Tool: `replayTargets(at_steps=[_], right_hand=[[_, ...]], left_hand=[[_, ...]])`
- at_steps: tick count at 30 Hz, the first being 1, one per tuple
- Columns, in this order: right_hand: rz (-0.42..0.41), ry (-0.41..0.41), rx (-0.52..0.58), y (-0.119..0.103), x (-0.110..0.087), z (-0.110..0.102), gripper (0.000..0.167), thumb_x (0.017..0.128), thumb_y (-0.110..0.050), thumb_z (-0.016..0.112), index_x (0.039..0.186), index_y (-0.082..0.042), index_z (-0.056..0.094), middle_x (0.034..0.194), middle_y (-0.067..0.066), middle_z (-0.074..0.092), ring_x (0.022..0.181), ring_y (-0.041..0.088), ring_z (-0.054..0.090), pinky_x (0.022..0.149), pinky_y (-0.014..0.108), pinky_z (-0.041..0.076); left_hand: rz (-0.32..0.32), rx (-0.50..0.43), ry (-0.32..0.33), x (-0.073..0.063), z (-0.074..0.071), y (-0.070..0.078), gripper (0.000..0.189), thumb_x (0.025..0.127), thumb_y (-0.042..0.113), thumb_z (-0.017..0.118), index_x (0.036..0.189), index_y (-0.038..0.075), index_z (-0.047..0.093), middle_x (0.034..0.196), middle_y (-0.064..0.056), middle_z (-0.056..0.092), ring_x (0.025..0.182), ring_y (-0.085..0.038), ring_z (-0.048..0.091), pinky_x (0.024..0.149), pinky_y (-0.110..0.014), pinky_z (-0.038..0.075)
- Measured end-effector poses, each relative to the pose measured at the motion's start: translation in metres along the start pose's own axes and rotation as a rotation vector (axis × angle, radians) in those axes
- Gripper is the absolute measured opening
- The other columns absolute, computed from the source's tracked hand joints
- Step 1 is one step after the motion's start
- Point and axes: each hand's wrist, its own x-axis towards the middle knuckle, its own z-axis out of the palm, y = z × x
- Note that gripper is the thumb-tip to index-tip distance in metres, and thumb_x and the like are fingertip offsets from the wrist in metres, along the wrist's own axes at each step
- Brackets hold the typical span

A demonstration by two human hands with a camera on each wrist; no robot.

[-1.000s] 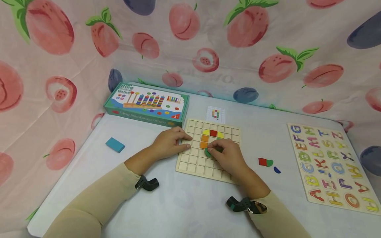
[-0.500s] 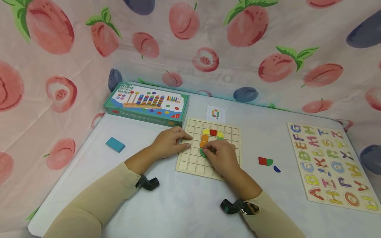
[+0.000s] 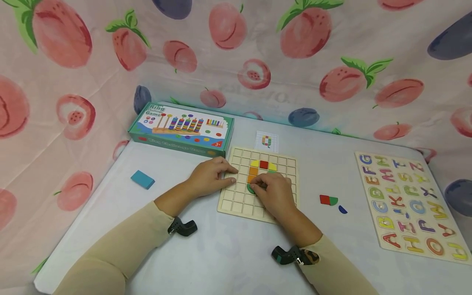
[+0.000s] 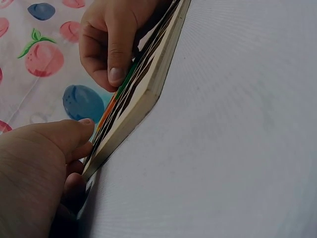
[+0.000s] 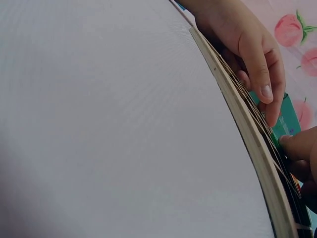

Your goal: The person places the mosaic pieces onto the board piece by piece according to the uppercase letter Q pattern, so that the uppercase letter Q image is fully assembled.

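Note:
A pale wooden grid board (image 3: 237, 207) lies on the white table. My left hand (image 3: 207, 177) rests at its left edge, thumb and index finger extended onto the board. Over the middle of the grid, my right hand (image 3: 276, 194) pinches a green quarter-round piece (image 3: 250, 189) between thumb and index finger, down at a cell just below two orange squares (image 3: 253, 171). A red square (image 3: 264, 164) between two yellow pieces (image 3: 272, 166) forms the row above. Part of another green piece (image 3: 271, 172) shows behind the right hand, which hides several cells.
A pattern card (image 3: 266, 141) lies behind the board. To the right are a red square and green piece (image 3: 329, 200), a blue half-round piece (image 3: 343, 209) and an alphabet board (image 3: 413, 205). On the left are a game box (image 3: 180, 129) and a blue block (image 3: 143, 179).
My right hand has moved slightly left with the green piece, bringing it to the cell under the orange squares, and then has held nearly still. The left hand has stayed put.

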Motion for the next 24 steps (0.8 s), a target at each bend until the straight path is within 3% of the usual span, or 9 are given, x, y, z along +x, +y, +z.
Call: replayTargets(at_steps=[9,17,24], right_hand=[[0.042,-0.012,0.021,-0.002,0.001,-0.001,0.005,0.092,-0.021,0.088,0.093,-0.018,0.083,0.086,-0.006,0.074,0.085,0.018,0.06,0.083,0.044,0.04],[0.101,-0.046,0.122,0.0,-0.001,-0.017,0.004,0.095,-0.02,0.082,0.098,-0.017,0.082,0.09,-0.002,0.07,0.086,0.02,0.057,0.077,0.038,0.047],[0.061,-0.053,0.098,0.019,-0.005,-0.031,0.006,0.096,-0.019,0.081,0.102,-0.016,0.081,0.1,-0.002,0.073,0.088,0.02,0.058,0.08,0.038,0.048]], left_hand=[[-0.004,-0.003,-0.001,0.0,-0.001,0.001,0.028,0.097,0.036,0.081,0.121,0.021,0.082,0.107,0.008,0.064,0.074,-0.009,0.053,0.067,-0.03,0.046],[-0.015,-0.002,-0.016,0.0,-0.001,0.0,0.028,0.098,0.036,0.081,0.122,0.022,0.081,0.107,0.008,0.063,0.075,-0.009,0.053,0.068,-0.029,0.046],[-0.026,0.0,-0.017,0.0,-0.001,0.002,0.029,0.097,0.037,0.081,0.122,0.023,0.082,0.107,0.008,0.063,0.076,-0.009,0.054,0.068,-0.03,0.046]])
